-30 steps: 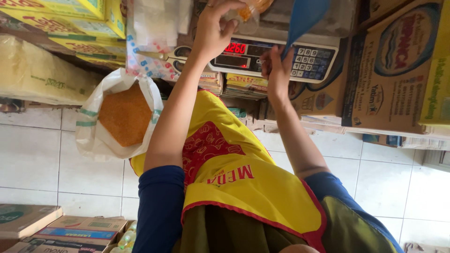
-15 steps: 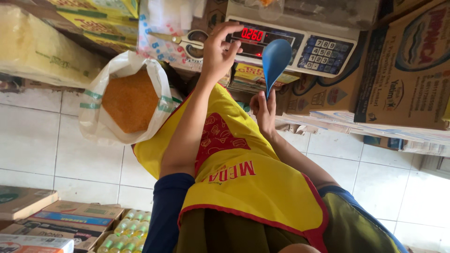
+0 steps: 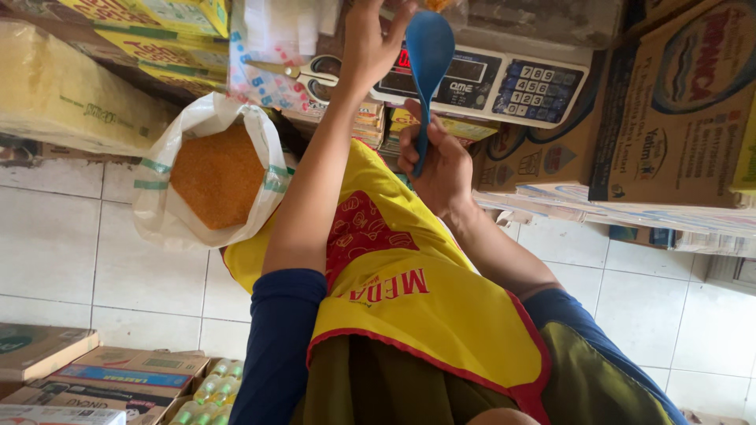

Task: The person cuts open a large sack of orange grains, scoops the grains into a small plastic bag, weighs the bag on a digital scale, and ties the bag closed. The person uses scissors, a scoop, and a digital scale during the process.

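Note:
My right hand (image 3: pixel 442 167) is closed around the handle of a blue plastic scoop (image 3: pixel 429 55), whose bowl stands upright in front of a digital scale (image 3: pixel 504 83) with a red display and a keypad. My left hand (image 3: pixel 370 43) reaches up to the scale's top. Its fingers pinch a clear plastic bag (image 3: pixel 441 5) with orange contents, which the frame edge mostly cuts off. I wear a yellow and red apron (image 3: pixel 409 291) over dark blue sleeves.
An open white sack of orange grains (image 3: pixel 216 177) stands on the white tiled floor at the left. Scissors (image 3: pixel 303 75) lie beside the scale. Cardboard boxes (image 3: pixel 677 102) are stacked at the right, yellow packages (image 3: pixel 71 94) at the left, and cartons and bottles (image 3: pixel 118 378) at the lower left.
My right hand drew the scoop down from the scale's top toward my chest, then tipped its bowl upright. My left hand stayed at the bag on the scale.

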